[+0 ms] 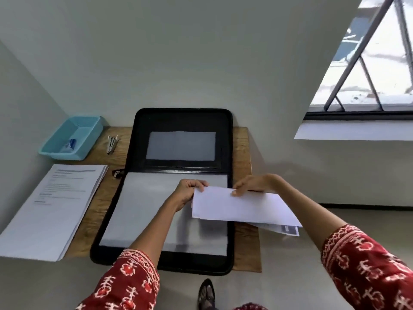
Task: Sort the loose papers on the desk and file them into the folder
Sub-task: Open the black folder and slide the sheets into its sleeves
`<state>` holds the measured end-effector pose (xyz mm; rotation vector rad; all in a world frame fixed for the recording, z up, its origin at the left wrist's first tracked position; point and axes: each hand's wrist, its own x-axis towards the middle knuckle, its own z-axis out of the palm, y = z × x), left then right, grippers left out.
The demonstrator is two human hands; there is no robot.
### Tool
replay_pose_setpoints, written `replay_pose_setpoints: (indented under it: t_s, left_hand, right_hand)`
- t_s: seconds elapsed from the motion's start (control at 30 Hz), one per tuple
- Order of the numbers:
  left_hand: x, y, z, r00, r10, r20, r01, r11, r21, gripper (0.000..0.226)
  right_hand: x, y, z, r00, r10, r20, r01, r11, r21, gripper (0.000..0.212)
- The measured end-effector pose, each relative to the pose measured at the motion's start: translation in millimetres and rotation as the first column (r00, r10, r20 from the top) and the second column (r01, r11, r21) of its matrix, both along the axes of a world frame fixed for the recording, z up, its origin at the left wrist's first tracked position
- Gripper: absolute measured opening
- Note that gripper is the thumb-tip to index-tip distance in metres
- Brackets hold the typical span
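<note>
A black zip folder [225, 249] lies open on the small wooden desk [242, 151], its lower half showing a clear plastic sleeve [147, 211]. Above its right side I hold a few white sheets [241, 206], blank side up, with a printed page peeking out underneath at the right. My left hand [190, 192] pinches their top left corner. My right hand [252, 184] grips their top edge, thumb on top. A stack of printed papers [51, 211] lies on the left, hanging over the desk's left edge.
A light blue plastic tray [89, 133] with a small blue item sits at the back left corner. A stapler [112, 144] lies next to it. The desk stands against a white wall; a barred window is at the upper right. My foot shows below the desk.
</note>
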<state>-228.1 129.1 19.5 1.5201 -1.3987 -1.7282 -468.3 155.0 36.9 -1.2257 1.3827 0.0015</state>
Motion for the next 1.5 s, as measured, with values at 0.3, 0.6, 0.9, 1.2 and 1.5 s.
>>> replay_pose_setpoints:
  t_s: [0.3, 0.6, 0.9, 1.2, 1.5]
  left_hand:
    - [-19, 6, -12, 0.918, -0.082, 0.387, 0.214, 0.926, -0.312, 0.038]
    - [-26, 55, -7, 0.248, -0.316, 0.916, 0.768, 0.640, 0.013, 0.119]
    - [-29, 67, -12, 0.563, -0.040, 0.825, 0.577, 0.734, -0.359, 0.045]
    - [-46, 59, -1, 0.543, 0.144, 0.827, 0.600, 0.623, -0.502, 0.029]
    - [-63, 54, 10, 0.609, 0.187, 0.771, 0.268, 0.866, -0.422, 0.015]
  right_hand:
    - [-39, 13, -6, 0.962, -0.141, -0.234, 0.115, 0.986, -0.122, 0.070]
    - [-103, 42, -11, 0.911, -0.394, -0.119, 0.351, 0.895, -0.277, 0.024]
    - [-91, 56, -19, 0.922, -0.387, -0.001, 0.371, 0.884, -0.285, 0.022]
    - [-105, 52, -18, 0.928, -0.372, 0.007, 0.358, 0.889, -0.285, 0.016]
    - [-101, 46, -15, 0.955, -0.295, -0.013, 0.288, 0.940, -0.180, 0.036]
